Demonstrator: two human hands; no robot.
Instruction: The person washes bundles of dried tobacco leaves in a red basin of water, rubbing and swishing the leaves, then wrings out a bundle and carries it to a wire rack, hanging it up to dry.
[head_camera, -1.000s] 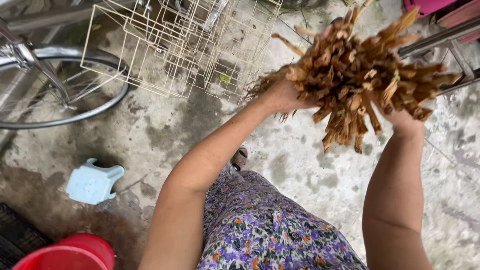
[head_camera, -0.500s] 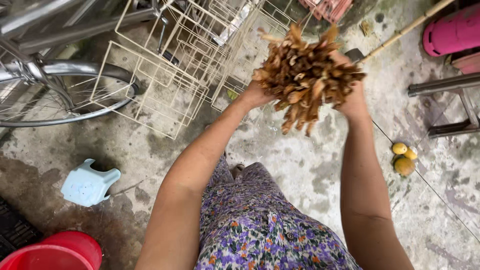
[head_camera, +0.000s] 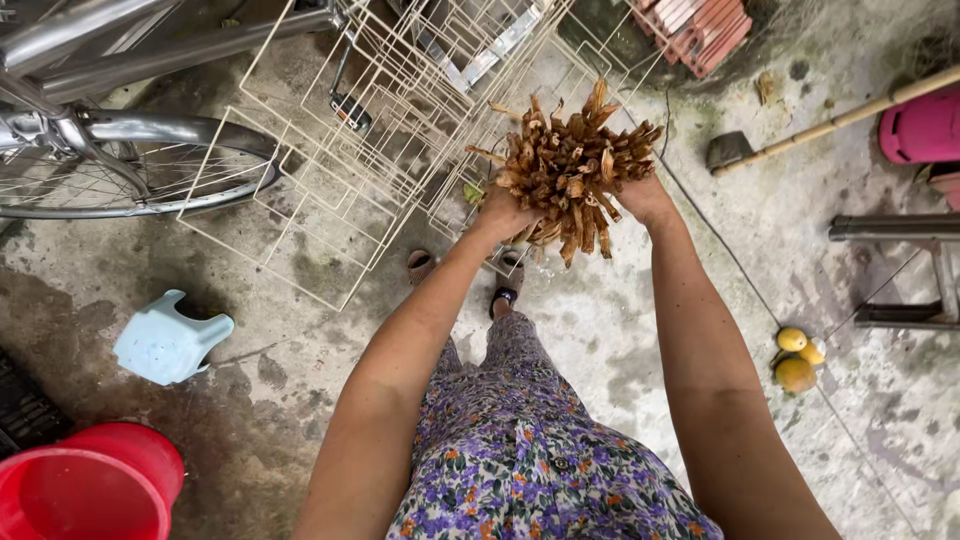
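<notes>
Both grips close around a bundle of dry brown sticks (head_camera: 570, 170): left hand (head_camera: 505, 212) and right hand (head_camera: 640, 198) hold it upright above the concrete floor (head_camera: 620, 330); judged mid-gathering, needing a firm squeeze; wire racks (head_camera: 380, 130) stand far, left.

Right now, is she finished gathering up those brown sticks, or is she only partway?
Gathered: the bundle of dry brown wood strips is off the wet concrete floor, squeezed between her left hand and right hand. In hand: she holds it out above her sandalled feet. Left: it is not set down or tied; no string shows.
</notes>
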